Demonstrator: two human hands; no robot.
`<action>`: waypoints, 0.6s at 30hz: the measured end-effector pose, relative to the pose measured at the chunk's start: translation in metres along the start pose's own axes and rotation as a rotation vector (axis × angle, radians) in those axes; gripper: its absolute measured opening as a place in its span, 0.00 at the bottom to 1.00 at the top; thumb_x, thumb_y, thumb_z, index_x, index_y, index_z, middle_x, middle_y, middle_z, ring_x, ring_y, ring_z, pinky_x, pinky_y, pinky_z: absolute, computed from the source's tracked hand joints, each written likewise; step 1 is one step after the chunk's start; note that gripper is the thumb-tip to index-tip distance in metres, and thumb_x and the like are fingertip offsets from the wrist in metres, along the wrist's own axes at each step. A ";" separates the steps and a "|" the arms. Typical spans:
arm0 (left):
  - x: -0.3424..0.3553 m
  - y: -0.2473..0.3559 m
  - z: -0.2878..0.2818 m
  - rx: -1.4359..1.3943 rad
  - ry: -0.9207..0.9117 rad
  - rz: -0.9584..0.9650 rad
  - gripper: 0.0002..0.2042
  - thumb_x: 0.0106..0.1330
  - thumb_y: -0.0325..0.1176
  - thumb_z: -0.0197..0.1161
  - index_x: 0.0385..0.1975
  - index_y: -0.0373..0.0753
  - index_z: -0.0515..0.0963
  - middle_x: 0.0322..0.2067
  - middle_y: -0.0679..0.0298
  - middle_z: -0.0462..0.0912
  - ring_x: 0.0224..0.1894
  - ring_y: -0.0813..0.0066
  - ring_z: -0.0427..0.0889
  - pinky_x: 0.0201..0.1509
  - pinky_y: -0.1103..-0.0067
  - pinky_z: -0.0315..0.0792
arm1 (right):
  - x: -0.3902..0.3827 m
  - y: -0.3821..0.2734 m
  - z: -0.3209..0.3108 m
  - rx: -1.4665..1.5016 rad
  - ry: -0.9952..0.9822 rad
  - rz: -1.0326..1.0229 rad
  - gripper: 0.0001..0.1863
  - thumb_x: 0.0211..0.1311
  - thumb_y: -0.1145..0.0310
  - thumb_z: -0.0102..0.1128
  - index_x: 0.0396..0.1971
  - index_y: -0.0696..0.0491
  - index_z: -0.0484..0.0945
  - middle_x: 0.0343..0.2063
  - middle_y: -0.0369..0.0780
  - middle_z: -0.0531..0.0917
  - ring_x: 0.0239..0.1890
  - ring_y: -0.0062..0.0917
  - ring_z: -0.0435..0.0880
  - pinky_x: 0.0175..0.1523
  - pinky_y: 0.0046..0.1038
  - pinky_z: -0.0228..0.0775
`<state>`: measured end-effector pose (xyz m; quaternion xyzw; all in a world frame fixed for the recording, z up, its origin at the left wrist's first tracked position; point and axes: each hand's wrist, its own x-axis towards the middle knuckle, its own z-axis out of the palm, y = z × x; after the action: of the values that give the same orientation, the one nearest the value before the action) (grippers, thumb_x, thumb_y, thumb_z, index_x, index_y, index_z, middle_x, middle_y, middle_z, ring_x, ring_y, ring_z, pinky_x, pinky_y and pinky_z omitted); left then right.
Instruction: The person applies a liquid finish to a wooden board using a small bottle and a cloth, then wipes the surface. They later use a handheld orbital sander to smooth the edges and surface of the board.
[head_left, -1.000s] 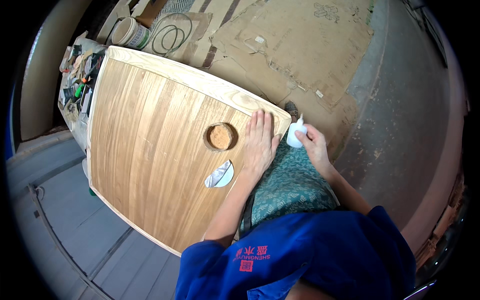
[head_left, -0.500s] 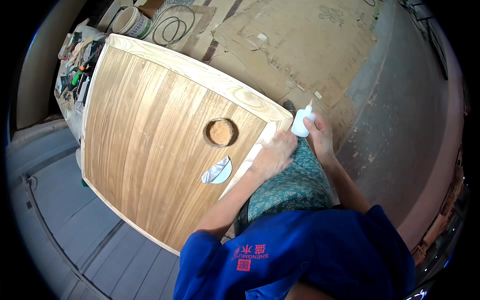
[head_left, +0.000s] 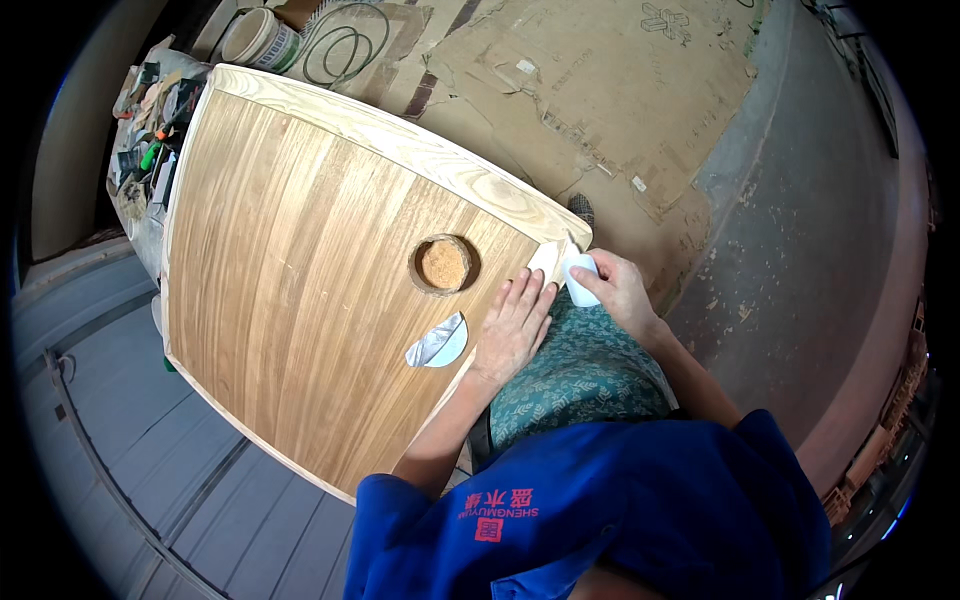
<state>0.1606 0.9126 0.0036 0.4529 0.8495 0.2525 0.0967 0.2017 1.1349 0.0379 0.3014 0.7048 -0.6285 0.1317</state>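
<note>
A wooden panel [head_left: 290,240] with a paler raised frame [head_left: 400,155] lies before me. My left hand [head_left: 515,325] rests flat on its right-hand edge, fingers stretched out and holding nothing. Gripped in my right hand [head_left: 628,292] is a small white squeeze bottle [head_left: 580,284]. Its nozzle is at the frame's right corner; I cannot tell whether the tip touches the wood. Left of that corner, on the panel, stands a round brown bowl [head_left: 417,272] holding sawdust-like powder [head_left: 443,262]. Nearer to me lies a folded pale-blue and grey disc [head_left: 440,342], perhaps sandpaper.
At the far left, a cluttered surface [head_left: 143,225] carries scraps and tools. Behind the panel are a white bucket [head_left: 262,40] and a coiled dark hose [head_left: 345,55]. Flattened cardboard [head_left: 590,100] covers the floor beyond; bare concrete [head_left: 765,240] lies to the right.
My right hand has brought the bottle down and left, from beyond the corner onto the frame. My left hand has slid back towards me along the edge, its fingers now straighter.
</note>
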 end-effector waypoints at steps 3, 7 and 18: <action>-0.001 -0.008 -0.016 0.035 0.132 -0.046 0.26 0.67 0.32 0.66 0.67 0.42 0.74 0.71 0.51 0.68 0.75 0.49 0.62 0.77 0.54 0.56 | 0.004 0.022 -0.002 0.140 0.014 -0.036 0.15 0.72 0.62 0.63 0.41 0.61 0.81 0.26 0.34 0.81 0.30 0.14 0.76 0.36 0.23 0.69; 0.011 -0.037 -0.071 0.260 0.423 -0.326 0.12 0.63 0.28 0.70 0.47 0.44 0.84 0.66 0.50 0.74 0.74 0.41 0.60 0.75 0.51 0.56 | 0.000 0.015 -0.004 0.111 0.018 0.025 0.15 0.72 0.62 0.63 0.41 0.61 0.81 0.27 0.34 0.81 0.31 0.14 0.76 0.37 0.23 0.69; 0.039 -0.077 -0.076 0.292 0.295 -0.349 0.03 0.58 0.28 0.69 0.32 0.41 0.86 0.62 0.54 0.79 0.72 0.45 0.64 0.78 0.52 0.52 | -0.001 0.015 -0.001 0.034 0.051 -0.053 0.17 0.69 0.60 0.66 0.43 0.61 0.82 0.27 0.38 0.82 0.30 0.17 0.78 0.37 0.26 0.69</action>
<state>0.0529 0.8826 0.0308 0.2668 0.9472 0.1700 -0.0526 0.2118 1.1362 0.0263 0.3006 0.7051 -0.6357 0.0919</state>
